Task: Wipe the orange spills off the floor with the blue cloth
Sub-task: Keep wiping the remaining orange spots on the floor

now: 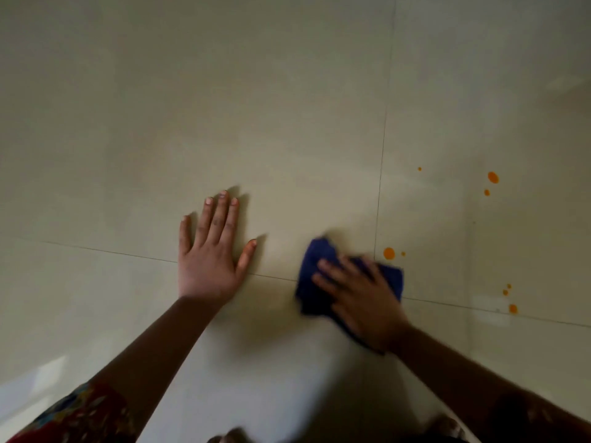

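Blue is easy to spot here: the blue cloth is bunched on the floor under the right hand. That hand lies over it with fingers stretched out, pressing rather than gripping. It's blurry though, so I can't tell what the thumb is doing. The left hand is planted palm-down on bare tile, fingers straight and a bit spread. It's holding nothing, looks like it's just propping.

I'd call this mid-wipe. The nearest orange drop sits just past the right hand's fingertips, right off the cloth's far edge, and the cloth isn't touching it. A far group of drops lies well beyond that hand and out to its outer side. A side group of drops is out on the same side, roughly level with the wrist. I can't see anything orange near the left hand.

Next move, my guess: nudge the cloth forward over the nearest drop with firm pressure so it soaks up instead of smearing, then sweep outward to the two groups. It might want a refold to a clean face first.
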Tool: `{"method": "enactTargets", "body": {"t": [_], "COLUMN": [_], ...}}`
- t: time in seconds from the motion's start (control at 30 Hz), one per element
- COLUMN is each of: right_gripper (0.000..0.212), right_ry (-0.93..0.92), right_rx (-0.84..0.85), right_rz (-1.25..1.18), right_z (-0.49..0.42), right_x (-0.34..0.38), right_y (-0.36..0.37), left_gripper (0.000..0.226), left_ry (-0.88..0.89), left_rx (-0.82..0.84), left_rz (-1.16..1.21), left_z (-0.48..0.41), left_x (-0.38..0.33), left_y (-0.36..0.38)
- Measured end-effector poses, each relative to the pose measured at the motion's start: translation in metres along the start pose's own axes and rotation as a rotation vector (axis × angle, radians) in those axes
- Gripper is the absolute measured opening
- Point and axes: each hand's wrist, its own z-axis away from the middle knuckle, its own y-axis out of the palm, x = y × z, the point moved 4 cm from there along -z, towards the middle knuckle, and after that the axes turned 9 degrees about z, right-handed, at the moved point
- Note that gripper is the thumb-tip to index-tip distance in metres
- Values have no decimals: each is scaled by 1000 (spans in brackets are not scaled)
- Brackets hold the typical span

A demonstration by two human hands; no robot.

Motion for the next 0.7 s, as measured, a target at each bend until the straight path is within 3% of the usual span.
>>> {"method": "enactTargets", "body": {"t": [0.1, 0.17, 0.23, 0.33, 0.37, 0.43, 0.53, 0.63, 0.7], "right_gripper": [56, 55, 56, 55, 56, 57, 57, 61, 62], "right_ry": [450, 716, 707, 280, 218, 313, 632, 900, 898], "right_rx": [56, 34, 14, 24, 31, 33, 128, 150, 135], "right_rz": [-46, -112, -129, -114, -131, -150, -184, -181, -156], "right_z": [-27, -54, -66, -31, -7, 33, 52, 10, -27], "right_x": [-73, -85, -53, 23, 31, 11, -54, -97, -91], "right_y": [11, 8, 3, -6, -5, 2, 13, 18, 13], "left_gripper": [74, 76, 76, 73, 72, 73, 74, 74, 73], "left_ry": [-4, -5, -6, 39, 79, 173, 271, 312, 322], "left_rx": [15, 29, 21, -10, -6, 11, 61, 88, 87], "left_rz": [-12, -21, -15, 7, 12, 22, 5, -24, -33], "left_z": [0, 1, 2, 4, 4, 3, 6, 11, 13], "left_x": [0, 1, -1, -17, -27, -51, -75, -77, -76], "left_y": [2, 2, -1, -6, -4, 2, 17, 29, 32]}}
